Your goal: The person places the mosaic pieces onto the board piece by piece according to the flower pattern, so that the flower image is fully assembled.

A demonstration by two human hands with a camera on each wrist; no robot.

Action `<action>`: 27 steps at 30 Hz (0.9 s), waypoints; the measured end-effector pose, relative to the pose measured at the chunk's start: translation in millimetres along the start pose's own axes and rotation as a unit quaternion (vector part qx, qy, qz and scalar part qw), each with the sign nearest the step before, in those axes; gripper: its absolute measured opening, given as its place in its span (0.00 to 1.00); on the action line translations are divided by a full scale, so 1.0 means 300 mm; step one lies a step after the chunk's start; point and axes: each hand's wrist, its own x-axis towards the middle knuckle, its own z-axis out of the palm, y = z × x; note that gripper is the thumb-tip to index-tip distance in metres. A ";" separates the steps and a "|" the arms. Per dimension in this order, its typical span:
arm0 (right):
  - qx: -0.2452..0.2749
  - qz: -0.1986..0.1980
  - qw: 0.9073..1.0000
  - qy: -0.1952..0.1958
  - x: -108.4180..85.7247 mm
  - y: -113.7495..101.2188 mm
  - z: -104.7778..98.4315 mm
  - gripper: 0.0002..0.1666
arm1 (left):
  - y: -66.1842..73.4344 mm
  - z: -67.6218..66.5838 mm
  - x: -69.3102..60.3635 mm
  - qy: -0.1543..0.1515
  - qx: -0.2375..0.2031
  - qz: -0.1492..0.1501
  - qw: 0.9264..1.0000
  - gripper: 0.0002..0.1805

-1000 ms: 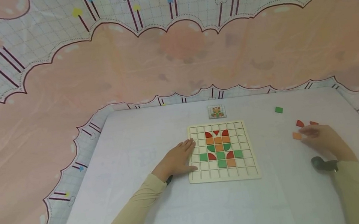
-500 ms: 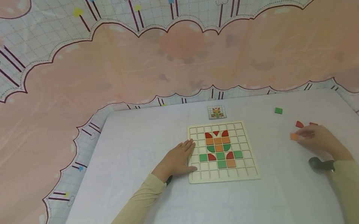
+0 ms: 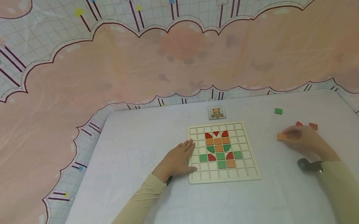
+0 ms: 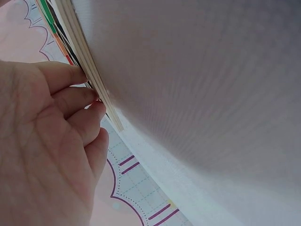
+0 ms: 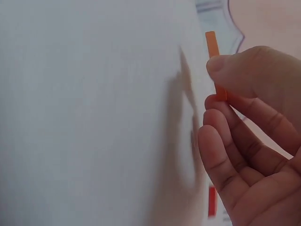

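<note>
My right hand (image 3: 305, 140) pinches a square orange tile (image 3: 281, 136) between thumb and fingers. In the right wrist view this orange tile (image 5: 212, 44) is seen edge-on, held off the white tabletop. My left hand (image 3: 176, 159) rests at the left edge of a cream grid board (image 3: 252, 170), its fingertips touching the rim in the left wrist view (image 4: 96, 77). Red, orange and green tiles lie in the middle cells of the board. A small pattern card (image 3: 216, 112) lies just beyond its far edge.
Two red tiles (image 3: 314, 126) lie just beyond my right hand, one partly hidden by it. A green square tile (image 3: 278, 111) lies farther back on the white table (image 3: 134, 133). A patterned cloth (image 3: 159, 61) hangs behind the table.
My right hand has picked up the orange tile from beside the red tiles and moved left with it, toward the board. My left hand has stayed on the board's edge.
</note>
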 end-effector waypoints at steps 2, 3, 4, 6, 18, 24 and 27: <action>0.006 -0.005 1.000 -0.001 0.009 -0.029 0.011 0.22 | 0.001 -0.001 -0.002 -0.002 0.002 -0.001 1.000 0.48; 0.013 -0.009 1.000 -0.001 0.014 -0.046 0.017 0.21 | 0.001 -0.002 -0.003 -0.002 0.004 -0.001 1.000 0.48; 0.020 -0.013 1.000 -0.004 0.021 -0.065 0.023 0.20 | 0.001 -0.003 -0.004 -0.002 0.004 -0.001 1.000 0.48; 0.035 -0.024 0.999 -0.011 0.033 -0.104 0.038 0.19 | 0.001 -0.003 -0.005 -0.001 0.005 -0.002 1.000 0.48; 0.100 -0.090 0.989 -0.062 0.081 -0.329 0.177 0.15 | 0.001 -0.004 -0.005 0.002 0.003 0.004 1.000 0.48; 0.109 -0.144 0.981 -0.075 0.083 -0.431 0.254 0.14 | -0.001 -0.002 -0.003 0.003 0.003 0.004 1.000 0.49; 0.122 -0.176 0.973 -0.088 0.082 -0.471 0.288 0.14 | -0.003 0.000 -0.002 0.004 0.005 0.006 1.000 0.49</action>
